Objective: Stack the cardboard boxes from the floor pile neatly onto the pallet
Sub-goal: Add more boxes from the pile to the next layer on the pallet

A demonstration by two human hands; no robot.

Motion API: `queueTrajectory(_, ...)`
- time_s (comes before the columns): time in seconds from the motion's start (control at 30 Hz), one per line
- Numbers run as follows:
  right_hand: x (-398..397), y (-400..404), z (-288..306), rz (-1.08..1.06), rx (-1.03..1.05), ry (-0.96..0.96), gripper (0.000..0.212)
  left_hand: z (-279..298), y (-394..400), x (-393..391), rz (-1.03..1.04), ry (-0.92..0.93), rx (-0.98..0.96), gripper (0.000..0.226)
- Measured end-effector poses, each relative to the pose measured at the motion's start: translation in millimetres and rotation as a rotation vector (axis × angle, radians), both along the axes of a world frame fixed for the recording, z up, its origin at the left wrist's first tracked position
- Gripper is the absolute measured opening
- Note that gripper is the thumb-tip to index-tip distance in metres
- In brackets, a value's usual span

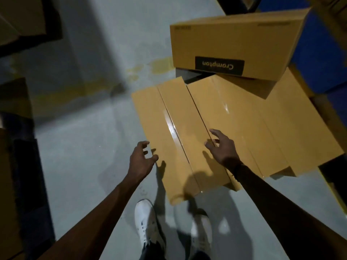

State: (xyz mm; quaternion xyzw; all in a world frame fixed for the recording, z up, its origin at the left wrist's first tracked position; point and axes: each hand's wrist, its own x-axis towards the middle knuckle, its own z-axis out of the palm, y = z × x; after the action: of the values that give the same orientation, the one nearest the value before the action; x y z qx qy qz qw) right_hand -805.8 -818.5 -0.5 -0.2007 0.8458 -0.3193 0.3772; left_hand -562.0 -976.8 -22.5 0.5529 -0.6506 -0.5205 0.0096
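Shoes (148,222): white pair on the grey floor (78,147), below and between both forearms, nearest the camera; the right one is blurred.
Left hand (140,158): fingers spread and loosely curled, holding nothing; it hovers at the left edge of the near box, whether it touches the cardboard I cannot tell.
Right hand (221,147): fingers spread and relaxed, holding nothing; it hangs over the gap between the near box and the second box, contact unclear.
Near box (174,132): flat tan carton lying on the floor between the two hands, running away from them at a slant; a glossy tape strip runs down its top.
Second box (244,124): tan carton just right of the right hand, side by side with the near box, a dark seam between them; its top is shiny.
Labelled box (234,45): beyond both hands, resting on the far end of the second box, tilted; a black label reading "Crompton" faces the camera upside down.
Blue surface (323,53): right of and beyond the right hand, behind the labelled box; what it is I cannot tell.
Dark cartons (22,19): far left of the left hand, in shadow, details unclear.
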Motion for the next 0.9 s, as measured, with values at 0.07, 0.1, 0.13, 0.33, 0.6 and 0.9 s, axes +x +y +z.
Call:
queueTrajectory(0.07,-8.1,-9.0,-34.6,0.047,0.021,0.035,0.062,-33.5,-3.3,-10.6,-0.001,-0.015,0.009,0.075)
queueTrajectory(0.1,-11.4,-12.7,-48.8,0.066,0.028,0.047,0.064,-46.5,-4.5,-15.1,0.003,-0.021,0.017,0.080)
queueTrajectory(0.13,-14.3,-15.6,-61.5,0.078,0.035,0.051,0.066,-58.4,-4.8,-18.5,0.003,-0.026,0.017,0.085)
queueTrajectory(0.33,-19.3,-33.5,-108.4,0.158,0.116,0.107,0.076,-91.2,-4.6,-30.3,0.013,-0.063,-0.069,0.095)
queueTrajectory(0.6,-6.4,-24.1,-124.8,0.077,0.043,0.271,0.074,-96.0,-12.1,-34.2,0.019,-0.072,-0.001,0.097)
queueTrajectory(0.9,0.3,-30.0,-136.7,0.072,0.070,0.234,0.066,-95.3,-22.2,-16.0,0.143,-0.026,0.019,0.093)
